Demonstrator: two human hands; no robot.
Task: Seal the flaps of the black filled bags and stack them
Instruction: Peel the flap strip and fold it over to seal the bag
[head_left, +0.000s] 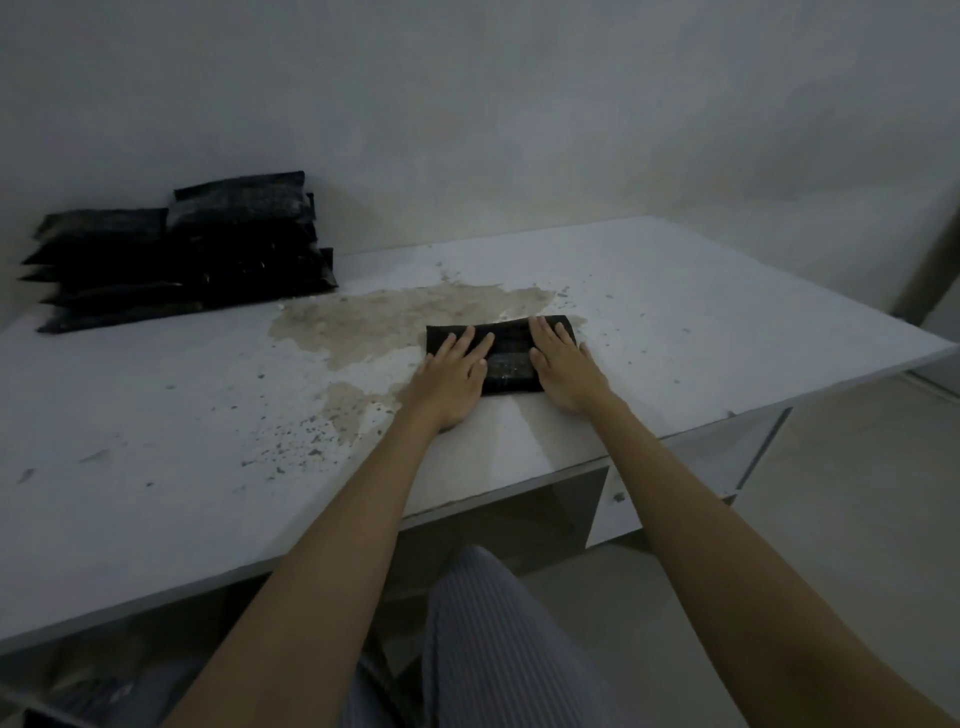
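Note:
A black filled bag (508, 358) lies flat on the white table (701, 322), near the front edge at centre right. My left hand (451, 382) rests palm down on the bag's left part, fingers spread. On the right part my right hand (565, 371) presses flat in the same way. Neither hand grips the bag; both lie on top of it. At the far left, against the wall, stands a stack of black filled bags (182, 260), several high and two piles wide.
A brownish stain (395, 317) and dark specks mark the tabletop between the stack and the bag. The table's right edge (883, 371) drops to a pale floor. My striped trouser leg (493, 639) shows below the front edge.

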